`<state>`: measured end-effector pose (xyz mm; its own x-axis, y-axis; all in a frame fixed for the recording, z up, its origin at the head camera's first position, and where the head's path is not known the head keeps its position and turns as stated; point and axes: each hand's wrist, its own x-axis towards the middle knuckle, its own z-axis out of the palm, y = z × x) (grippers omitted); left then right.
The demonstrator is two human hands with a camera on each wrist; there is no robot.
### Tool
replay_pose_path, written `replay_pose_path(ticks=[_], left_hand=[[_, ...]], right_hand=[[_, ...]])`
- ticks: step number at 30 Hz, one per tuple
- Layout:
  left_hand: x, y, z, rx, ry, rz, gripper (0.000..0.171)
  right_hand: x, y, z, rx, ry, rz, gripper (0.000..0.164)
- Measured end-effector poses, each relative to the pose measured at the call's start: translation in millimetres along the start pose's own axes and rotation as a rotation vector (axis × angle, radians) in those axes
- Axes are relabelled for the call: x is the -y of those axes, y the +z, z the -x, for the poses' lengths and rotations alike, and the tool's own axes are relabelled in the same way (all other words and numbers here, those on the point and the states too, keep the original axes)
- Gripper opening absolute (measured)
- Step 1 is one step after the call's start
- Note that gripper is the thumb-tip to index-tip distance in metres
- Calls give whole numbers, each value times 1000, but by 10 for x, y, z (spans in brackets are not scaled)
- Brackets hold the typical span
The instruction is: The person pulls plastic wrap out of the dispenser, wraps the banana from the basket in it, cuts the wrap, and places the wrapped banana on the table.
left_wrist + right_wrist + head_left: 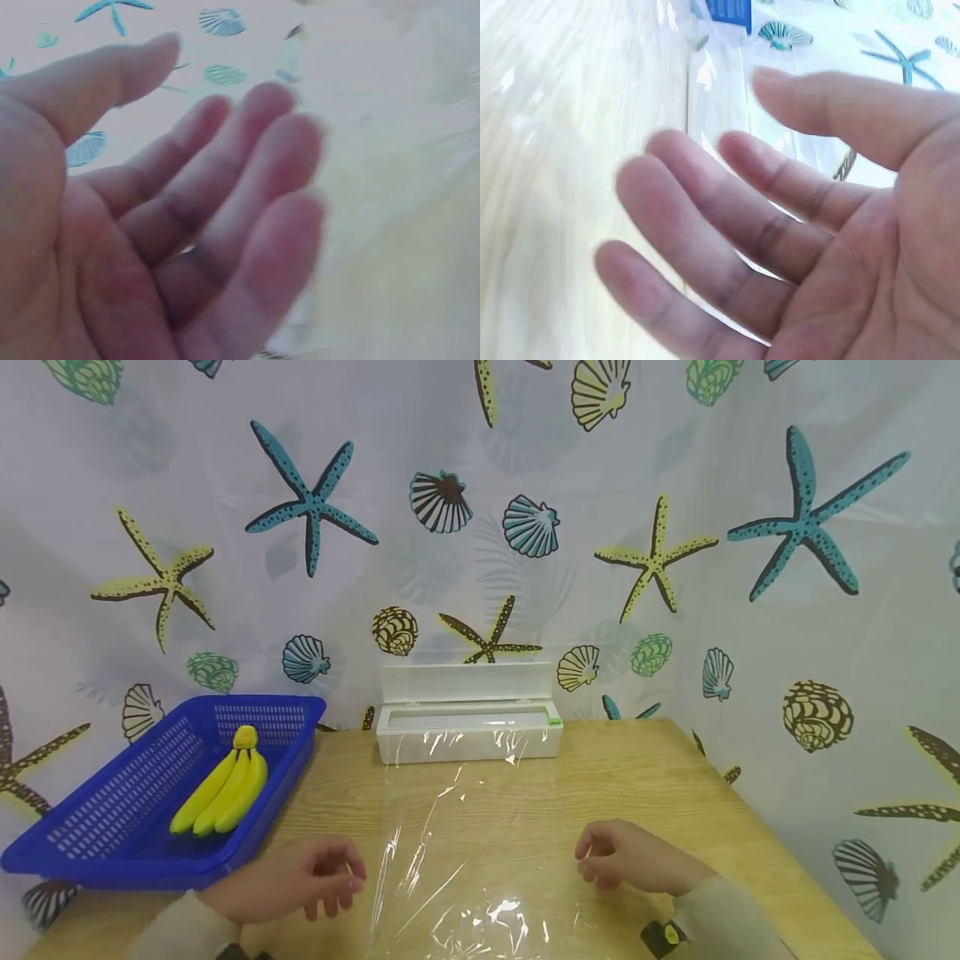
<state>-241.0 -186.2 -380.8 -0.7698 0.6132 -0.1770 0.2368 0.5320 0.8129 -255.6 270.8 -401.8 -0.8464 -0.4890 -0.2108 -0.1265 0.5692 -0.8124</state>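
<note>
A sheet of clear plastic wrap point(442, 835) stretches from a white wrap dispenser box point(468, 745) toward the near side of the table. The box stands at the back with its lid point(467, 682) raised. On the left of the sheet is my left hand point(292, 878), its fingers loosely bent; the left wrist view shows nothing between thumb and fingers. To the right of the sheet my right hand point(637, 858) has the same relaxed bend, and its palm point(840, 300) holds nothing. Both hands are near the sheet's side edges; whether they touch it I cannot tell.
A blue plastic basket point(112, 864) at the left holds a bunch of yellow bananas point(228, 789). The wooden table point(630, 768) meets a curtain point(480, 427) printed with shells and starfish at the back and right side.
</note>
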Motion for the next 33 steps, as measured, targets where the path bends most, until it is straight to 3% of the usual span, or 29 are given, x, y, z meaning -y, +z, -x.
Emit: replay_pose_path(ticks=[4,8,13,17,25,27,33], left_hand=[[-288,-431,-38,-166,-19,-116,31],[-386,-865,-71,-364,-45,-337,35],[-271,-1378,-112,-530,-174,-576,52],[-46,-1684,-193,-544,-241,-645,60],[613,-1871,-280,-543,-423,-757,64],[793,-1879,-270,-560,-464,-781,72],[1044,-1808,-219,-531,-609,-729,105]], right_hand=[[139,57,-147,-40,-62,55,20],[218,119,-316,-149,-98,204,22],[203,160,-515,-389,-21,453,31],[139,197,-622,-473,45,579,48],[79,248,-740,-565,87,715,77],[40,259,-778,-579,89,747,81],[-10,311,-864,-593,54,789,85]])
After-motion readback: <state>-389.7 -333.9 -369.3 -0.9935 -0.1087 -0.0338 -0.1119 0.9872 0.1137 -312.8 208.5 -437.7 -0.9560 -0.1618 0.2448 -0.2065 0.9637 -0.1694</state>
